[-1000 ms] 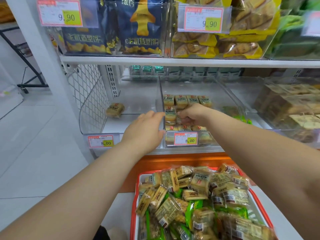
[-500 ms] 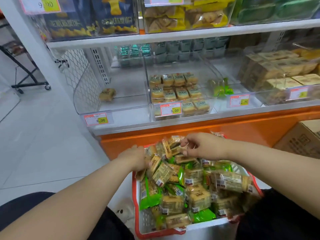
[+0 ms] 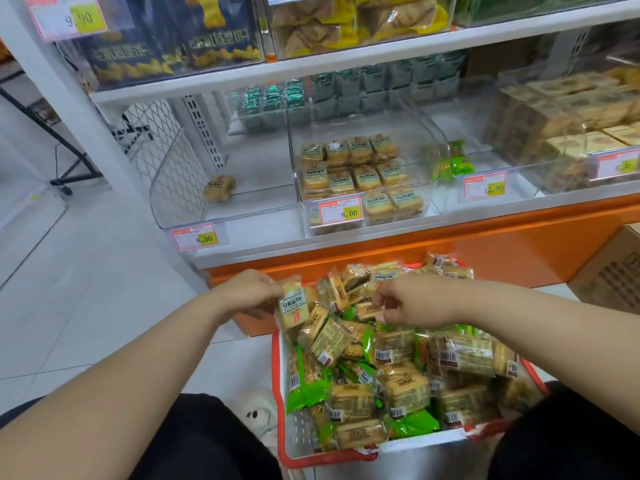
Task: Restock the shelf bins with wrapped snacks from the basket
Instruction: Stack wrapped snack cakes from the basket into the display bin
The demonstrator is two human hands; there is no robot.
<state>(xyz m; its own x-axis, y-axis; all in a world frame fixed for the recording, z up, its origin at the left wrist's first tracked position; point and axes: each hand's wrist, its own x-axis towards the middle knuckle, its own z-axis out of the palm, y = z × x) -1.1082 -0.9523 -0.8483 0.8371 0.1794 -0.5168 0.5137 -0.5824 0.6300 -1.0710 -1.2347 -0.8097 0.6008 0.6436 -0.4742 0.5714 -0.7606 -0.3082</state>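
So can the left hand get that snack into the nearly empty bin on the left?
Probably yes: the left hand holds a wrapped snack, and the left bin is open on top with one packet inside.

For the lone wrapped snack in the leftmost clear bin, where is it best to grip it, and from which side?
Grip the lone snack across its two long flat edges, coming from the bin's open front above the low lip. It lies tilted against the left wall, so the right side looks freest.

I can't see my right hand's (image 3: pixel 412 301) fingertips, buried among wrappers; the cardboard box (image 3: pixel 614 271) is cropped at right.
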